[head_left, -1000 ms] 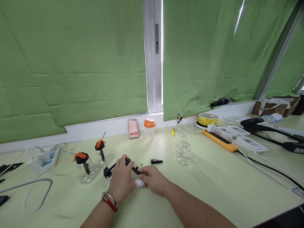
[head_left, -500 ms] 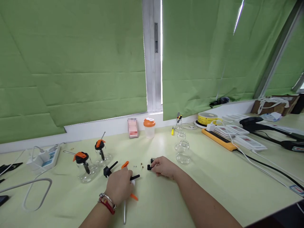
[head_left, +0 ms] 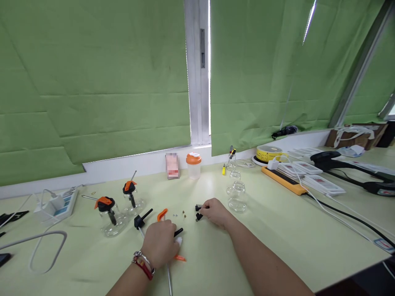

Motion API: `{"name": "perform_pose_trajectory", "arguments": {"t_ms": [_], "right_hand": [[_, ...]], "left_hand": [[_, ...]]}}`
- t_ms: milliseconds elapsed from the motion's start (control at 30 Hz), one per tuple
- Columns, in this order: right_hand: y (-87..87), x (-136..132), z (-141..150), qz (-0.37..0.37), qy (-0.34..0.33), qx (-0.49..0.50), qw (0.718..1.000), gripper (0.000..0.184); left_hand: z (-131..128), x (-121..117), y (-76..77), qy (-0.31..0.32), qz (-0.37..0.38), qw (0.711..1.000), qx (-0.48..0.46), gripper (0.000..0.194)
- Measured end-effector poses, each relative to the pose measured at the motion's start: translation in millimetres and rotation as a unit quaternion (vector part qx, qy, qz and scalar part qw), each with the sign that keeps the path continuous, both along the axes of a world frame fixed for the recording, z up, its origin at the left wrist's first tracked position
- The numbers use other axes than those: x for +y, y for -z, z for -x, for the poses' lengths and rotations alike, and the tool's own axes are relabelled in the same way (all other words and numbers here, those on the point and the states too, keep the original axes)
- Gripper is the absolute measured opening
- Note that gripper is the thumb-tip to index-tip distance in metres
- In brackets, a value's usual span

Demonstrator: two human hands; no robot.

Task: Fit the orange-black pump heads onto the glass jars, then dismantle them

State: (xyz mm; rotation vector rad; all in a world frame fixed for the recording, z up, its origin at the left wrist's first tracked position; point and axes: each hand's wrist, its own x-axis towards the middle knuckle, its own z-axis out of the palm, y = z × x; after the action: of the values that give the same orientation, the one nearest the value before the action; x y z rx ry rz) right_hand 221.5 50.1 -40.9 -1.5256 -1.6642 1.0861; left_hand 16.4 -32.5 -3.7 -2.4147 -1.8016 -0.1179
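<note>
Tabletop (head_left: 212, 263) — 2 hands (head_left: 162, 243) (head_left: 216, 213) on black parts (head_left: 178, 232) (head_left: 199, 216)

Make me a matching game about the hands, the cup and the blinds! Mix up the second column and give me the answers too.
Column one
1. left hand
2. right hand
3. cup
4. blinds

Column two
A. green, hanging behind the table
B. fingers on a small black part
C. standing near the wall, with an orange lid
D. bracelets at its wrist

Right pairs: 1-D, 2-B, 3-C, 4-A
</note>
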Motion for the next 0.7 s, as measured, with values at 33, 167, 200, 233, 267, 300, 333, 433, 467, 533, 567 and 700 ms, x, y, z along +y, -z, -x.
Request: {"name": "perform_pose_trajectory", "arguments": {"t_ms": [33, 167, 200, 233, 267, 300, 333, 433, 467, 533, 567, 700], "right_hand": [[-0.5, 0, 0, -0.001, 0.001, -0.001, 1.0, 0.015], [-3.1, 0, 0, -0.003, 0.007, -0.002, 1.0, 0.016], [-3.7, 0, 0, -0.003, 0.009, -0.002, 1.0, 0.015], [-4.2, 0, 1, -0.004, 0.01, -0.001, 1.0, 0.015], [-4.6, 0, 1, -0.004, 0.01, 0.0, 1.0, 0.014], [-4.9, 0, 1, -0.004, 0.01, 0.002, 1.0, 0.013], [-5.1, 0, 1, -0.002, 0.008, 0.004, 1.0, 0.012], [-5.5, 0, 0, 0.008, 0.002, 0.01, 1.0, 0.01], [-5.6, 0, 0, 0.014, -0.002, 0.012, 1.0, 0.009], [-6.0, -1, 0, 0.026, -0.01, 0.017, 0.999, 0.008], [-6.5, -2, -1, 0.033, -0.014, 0.019, 0.999, 0.008], [-9.8, 0, -5, 0.042, -0.006, 0.021, 0.999, 0.009]], "left_hand": [[-2, 0, -0.6, 0.02, -0.011, 1.0, -0.001, 0.015], [-15, -2, 1.5, 0.151, -0.055, 0.987, -0.01, 0.023], [-18, -2, 3.7, 0.173, -0.054, 0.983, -0.006, 0.026], [-22, -2, 6.4, 0.187, -0.047, 0.981, 0.0, 0.028], [-25, -2, 9.5, 0.192, -0.041, 0.981, 0.007, 0.03], [-28, -2, 12.5, 0.193, -0.036, 0.98, 0.013, 0.032], [-31, -1, 15.3, 0.192, -0.032, 0.981, 0.018, 0.034], [-37, 1, 19.9, 0.186, -0.023, 0.982, 0.025, 0.039], [-38, 2, 19.9, 0.185, -0.02, 0.982, 0.024, 0.039], [-39, 3, 18.0, 0.183, -0.014, 0.983, 0.019, 0.036], [-39, 3, 16.4, 0.181, -0.011, 0.983, 0.016, 0.035], [-40, 3, 10.5, 0.176, -0.006, 0.984, 0.017, 0.032]]}}
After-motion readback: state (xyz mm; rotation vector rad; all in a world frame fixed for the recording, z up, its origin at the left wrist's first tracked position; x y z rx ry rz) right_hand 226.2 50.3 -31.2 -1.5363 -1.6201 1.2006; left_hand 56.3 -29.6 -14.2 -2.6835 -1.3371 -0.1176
